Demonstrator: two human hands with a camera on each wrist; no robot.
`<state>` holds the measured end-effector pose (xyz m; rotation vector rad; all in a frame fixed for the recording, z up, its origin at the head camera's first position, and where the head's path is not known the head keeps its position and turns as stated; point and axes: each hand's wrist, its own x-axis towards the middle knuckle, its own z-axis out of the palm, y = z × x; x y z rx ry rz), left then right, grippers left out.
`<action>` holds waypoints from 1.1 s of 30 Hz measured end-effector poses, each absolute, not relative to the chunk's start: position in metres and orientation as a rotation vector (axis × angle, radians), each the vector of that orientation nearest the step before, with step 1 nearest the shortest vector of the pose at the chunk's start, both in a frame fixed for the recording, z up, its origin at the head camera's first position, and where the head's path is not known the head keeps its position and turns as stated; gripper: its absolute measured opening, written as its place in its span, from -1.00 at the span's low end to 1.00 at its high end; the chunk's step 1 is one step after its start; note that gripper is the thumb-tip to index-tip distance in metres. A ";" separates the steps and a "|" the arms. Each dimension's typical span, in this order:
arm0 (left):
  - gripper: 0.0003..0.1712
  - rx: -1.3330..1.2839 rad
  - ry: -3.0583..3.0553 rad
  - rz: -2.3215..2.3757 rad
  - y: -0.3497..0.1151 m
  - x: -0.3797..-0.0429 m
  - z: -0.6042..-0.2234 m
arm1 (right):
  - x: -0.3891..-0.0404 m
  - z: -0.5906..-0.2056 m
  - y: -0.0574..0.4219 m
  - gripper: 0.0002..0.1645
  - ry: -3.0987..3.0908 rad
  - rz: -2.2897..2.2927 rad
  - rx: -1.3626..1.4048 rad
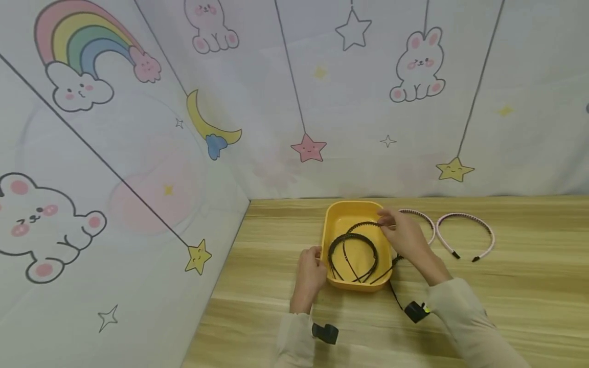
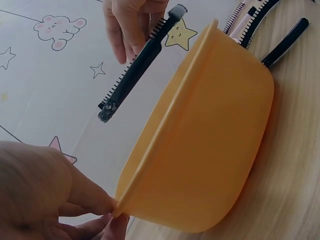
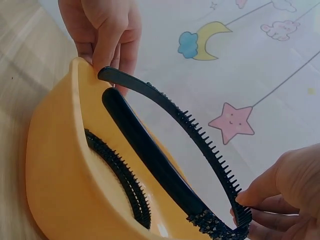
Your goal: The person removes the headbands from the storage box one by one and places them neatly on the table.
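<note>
My left hand (image 1: 309, 274) pinches the left rim of a yellow plastic basin (image 1: 356, 287); in the left wrist view its thumb and fingers (image 2: 90, 192) are on that rim. Over the basin's right side, my right hand (image 1: 407, 237) holds a black toothed headband (image 3: 155, 160) by its curved top. Sparkly dark beads cover part of this band, and its two ends point toward the left side of the basin. Inside the basin lies another black headband (image 3: 120, 172) with teeth.
Two pink headbands (image 1: 474, 215) with black ends lie on the wooden table (image 1: 529, 306) to the right of the basin. A black headband (image 2: 287, 42) rests beside the basin, partly hidden. A printed cloth wall (image 1: 359, 168) stands behind and at left.
</note>
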<state>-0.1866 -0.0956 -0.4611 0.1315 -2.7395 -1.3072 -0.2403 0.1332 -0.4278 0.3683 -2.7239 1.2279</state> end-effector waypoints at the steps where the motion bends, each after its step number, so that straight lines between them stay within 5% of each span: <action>1: -0.54 0.129 -2.739 -1.312 -0.096 -0.186 -0.461 | -0.239 -0.428 0.135 -0.56 -2.722 1.223 0.368; 33: -0.55 0.103 -2.734 -1.344 -0.098 -0.185 -0.463 | -0.216 -0.424 0.182 -0.55 -2.735 1.152 0.268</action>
